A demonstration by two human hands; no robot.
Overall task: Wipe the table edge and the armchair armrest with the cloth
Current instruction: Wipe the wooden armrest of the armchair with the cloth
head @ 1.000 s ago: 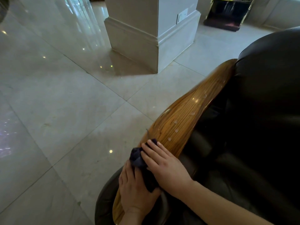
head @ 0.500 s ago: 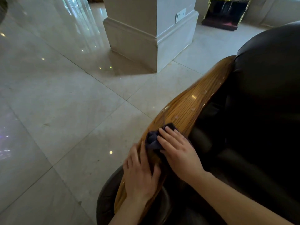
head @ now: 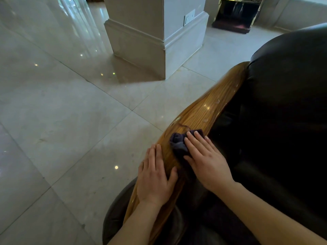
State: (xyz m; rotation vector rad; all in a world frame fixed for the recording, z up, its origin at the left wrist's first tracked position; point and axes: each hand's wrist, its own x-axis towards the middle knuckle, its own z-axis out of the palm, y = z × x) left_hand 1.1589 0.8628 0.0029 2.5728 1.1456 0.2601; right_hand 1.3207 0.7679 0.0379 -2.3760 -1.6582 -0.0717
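Observation:
A glossy wooden armrest [head: 203, 114] runs diagonally from lower left to upper right along a dark leather armchair [head: 286, 96]. A bunched dark blue cloth [head: 178, 143] lies on the armrest's middle. My right hand [head: 205, 160] presses flat on the cloth, fingers pointing up the armrest. My left hand [head: 155, 175] rests flat on the armrest's outer side just below the cloth, fingers together, holding nothing. A few water drops shine on the wood above the cloth. No table is in view.
A polished marble floor [head: 62, 121] spreads to the left. A square white pillar [head: 152, 38] with a moulded base stands ahead. A dark cabinet-like stand [head: 233, 15] sits at the far back right.
Both hands have slid up the armrest with the cloth, which now sits near the armrest's middle. Fewer drops remain on the wood above it.

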